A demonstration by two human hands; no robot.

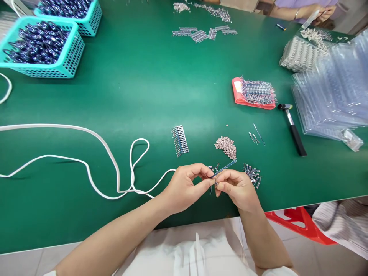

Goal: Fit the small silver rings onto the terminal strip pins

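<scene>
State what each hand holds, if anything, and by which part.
Left hand: a thin blue strip, pinched near its lower end. Right hand: any hold is too small to tell.

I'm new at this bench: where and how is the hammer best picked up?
Probably by its black handle, from the near side, with the right hand, the nearer one: the hammer lies flat, handle end towards the person, head pointing away.

Smooth glossy tabletop (123, 92), plastic baskets (67, 57)
</scene>
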